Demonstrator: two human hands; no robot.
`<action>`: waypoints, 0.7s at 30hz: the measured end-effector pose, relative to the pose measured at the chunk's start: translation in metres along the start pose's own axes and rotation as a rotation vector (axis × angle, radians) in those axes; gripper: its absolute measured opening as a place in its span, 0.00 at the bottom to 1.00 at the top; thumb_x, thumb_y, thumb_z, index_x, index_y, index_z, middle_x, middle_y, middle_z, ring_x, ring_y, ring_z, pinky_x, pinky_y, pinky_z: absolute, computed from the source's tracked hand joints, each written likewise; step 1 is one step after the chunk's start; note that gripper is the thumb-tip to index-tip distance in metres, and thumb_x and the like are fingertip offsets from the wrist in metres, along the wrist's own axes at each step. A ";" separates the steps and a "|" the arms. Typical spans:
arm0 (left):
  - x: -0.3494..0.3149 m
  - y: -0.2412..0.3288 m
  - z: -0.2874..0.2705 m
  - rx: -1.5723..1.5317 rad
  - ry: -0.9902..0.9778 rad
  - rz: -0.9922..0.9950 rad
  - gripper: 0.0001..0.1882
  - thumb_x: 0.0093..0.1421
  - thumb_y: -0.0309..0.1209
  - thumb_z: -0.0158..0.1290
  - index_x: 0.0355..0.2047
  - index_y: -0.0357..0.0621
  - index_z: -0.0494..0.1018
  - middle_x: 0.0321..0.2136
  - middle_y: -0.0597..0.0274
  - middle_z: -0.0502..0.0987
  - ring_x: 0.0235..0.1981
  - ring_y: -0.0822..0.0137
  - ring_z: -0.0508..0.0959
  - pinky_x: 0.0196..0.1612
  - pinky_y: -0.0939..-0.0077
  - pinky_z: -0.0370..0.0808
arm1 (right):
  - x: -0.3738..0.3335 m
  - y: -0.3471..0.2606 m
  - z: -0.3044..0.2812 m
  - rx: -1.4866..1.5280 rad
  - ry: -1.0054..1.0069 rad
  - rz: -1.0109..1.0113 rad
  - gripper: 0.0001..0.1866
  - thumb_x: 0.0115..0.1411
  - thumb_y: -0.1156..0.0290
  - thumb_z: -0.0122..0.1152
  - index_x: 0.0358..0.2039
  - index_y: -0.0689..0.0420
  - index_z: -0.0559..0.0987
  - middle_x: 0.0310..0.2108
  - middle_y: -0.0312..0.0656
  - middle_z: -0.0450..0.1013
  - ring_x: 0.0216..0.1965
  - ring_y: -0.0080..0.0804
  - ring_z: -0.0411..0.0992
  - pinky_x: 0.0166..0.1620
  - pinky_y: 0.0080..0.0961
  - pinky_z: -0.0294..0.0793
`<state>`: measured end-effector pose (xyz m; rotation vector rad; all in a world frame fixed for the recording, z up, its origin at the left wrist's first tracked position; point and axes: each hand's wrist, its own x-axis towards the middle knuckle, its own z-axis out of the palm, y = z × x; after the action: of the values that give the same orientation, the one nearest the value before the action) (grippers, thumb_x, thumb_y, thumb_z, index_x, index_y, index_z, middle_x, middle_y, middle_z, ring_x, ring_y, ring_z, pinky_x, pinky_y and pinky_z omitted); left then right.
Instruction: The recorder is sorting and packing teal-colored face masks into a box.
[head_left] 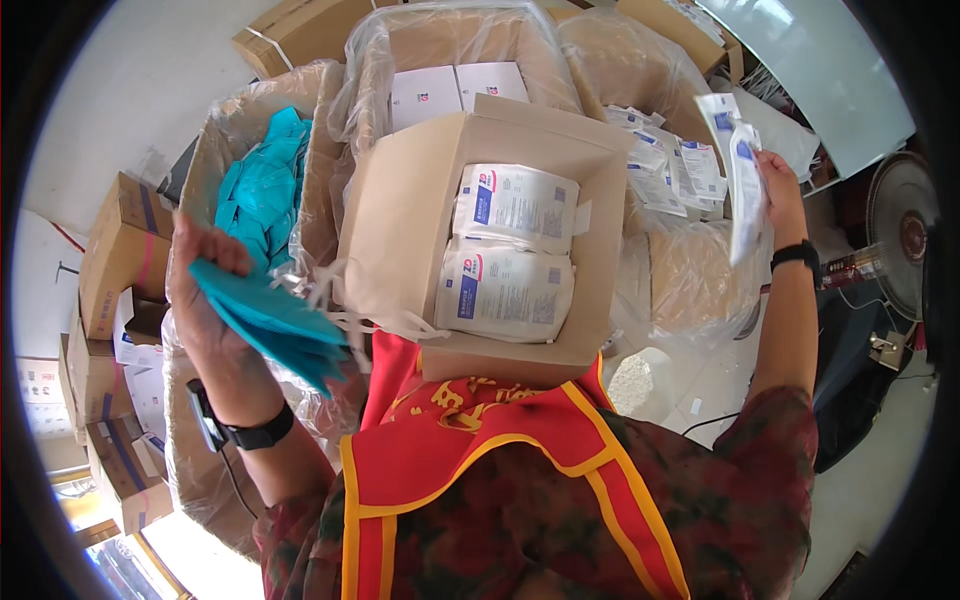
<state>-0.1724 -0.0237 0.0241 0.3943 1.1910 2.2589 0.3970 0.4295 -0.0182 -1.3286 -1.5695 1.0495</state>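
Note:
On the left, my left hand (207,285) is closed round a bunch of teal folded fabric pieces (270,318) with white straps trailing from them. My right hand (778,190), out to the right, grips several flat white packets (740,165) with blue print, held upright. Between my hands an open cardboard carton (400,220) holds two stacks of white packets (515,205) side by side. More teal pieces (262,195) lie in a plastic-lined carton (318,130) beyond my left hand. Loose white packets (670,165) lie in another lined carton near my right hand.
Two white boxes (425,95) sit in a plastic-lined carton (545,60) behind the open one. Brown cartons (125,250) are stacked at the far left. To the right stand a round fan (905,225) and a black bag (850,370). A white bag (640,385) lies on the floor.

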 end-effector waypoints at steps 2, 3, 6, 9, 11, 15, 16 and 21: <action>-0.011 -0.006 0.028 0.098 -0.080 0.041 0.18 0.64 0.41 0.53 0.20 0.47 0.66 0.16 0.67 0.64 0.19 0.74 0.65 0.24 0.79 0.63 | 0.033 0.035 -0.017 0.060 0.092 -0.001 0.16 0.61 0.72 0.56 0.50 0.62 0.74 0.37 0.37 0.75 0.39 0.22 0.72 0.45 0.18 0.70; -0.013 -0.011 0.042 0.094 -0.104 0.039 0.18 0.64 0.41 0.53 0.20 0.47 0.66 0.16 0.67 0.64 0.19 0.74 0.65 0.24 0.79 0.63 | 0.044 0.050 -0.029 0.178 0.160 0.064 0.20 0.62 0.70 0.55 0.54 0.61 0.70 0.42 0.38 0.72 0.42 0.24 0.70 0.46 0.19 0.69; -0.020 -0.017 0.065 0.289 -0.171 0.125 0.20 0.65 0.42 0.52 0.19 0.45 0.64 0.16 0.66 0.62 0.20 0.73 0.64 0.25 0.79 0.63 | 0.060 0.061 -0.016 0.090 0.258 0.119 0.28 0.62 0.67 0.55 0.62 0.59 0.62 0.52 0.41 0.67 0.48 0.29 0.67 0.49 0.21 0.68; -0.028 -0.021 0.079 0.385 -0.135 0.127 0.20 0.65 0.42 0.51 0.20 0.44 0.67 0.15 0.65 0.65 0.19 0.72 0.67 0.24 0.80 0.64 | 0.038 0.037 0.030 0.016 0.180 0.020 0.26 0.63 0.65 0.55 0.60 0.60 0.65 0.53 0.44 0.68 0.51 0.31 0.67 0.53 0.24 0.66; -0.033 -0.026 0.092 0.453 -0.053 0.185 0.19 0.64 0.42 0.52 0.20 0.44 0.69 0.16 0.65 0.67 0.18 0.73 0.67 0.23 0.81 0.63 | 0.003 -0.003 0.070 0.135 0.010 -0.072 0.24 0.64 0.63 0.55 0.57 0.60 0.69 0.52 0.46 0.71 0.53 0.32 0.69 0.56 0.27 0.66; -0.035 -0.044 0.109 0.411 -0.159 0.251 0.16 0.61 0.37 0.58 0.19 0.46 0.71 0.17 0.77 0.66 0.18 0.84 0.61 0.20 0.86 0.56 | -0.121 -0.132 0.155 0.229 -0.376 -0.298 0.23 0.66 0.60 0.53 0.57 0.60 0.69 0.51 0.44 0.72 0.50 0.31 0.71 0.54 0.27 0.69; -0.038 -0.046 0.114 0.411 -0.178 0.252 0.16 0.60 0.36 0.59 0.19 0.45 0.71 0.17 0.78 0.66 0.19 0.84 0.61 0.20 0.87 0.56 | -0.152 -0.154 0.175 0.215 -0.473 -0.409 0.25 0.65 0.60 0.55 0.58 0.59 0.68 0.52 0.44 0.71 0.50 0.31 0.71 0.54 0.28 0.69; -0.045 -0.053 0.128 0.362 -0.217 0.327 0.17 0.60 0.38 0.60 0.19 0.43 0.70 0.17 0.76 0.67 0.20 0.84 0.62 0.22 0.87 0.58 | -0.273 -0.203 0.255 -0.028 -0.754 -0.824 0.43 0.55 0.62 0.67 0.65 0.61 0.55 0.60 0.51 0.62 0.57 0.41 0.65 0.59 0.37 0.63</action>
<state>-0.0554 0.0592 0.0523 1.0122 1.5059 2.1826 0.1245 0.1158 0.0721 -0.1605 -2.3725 1.0064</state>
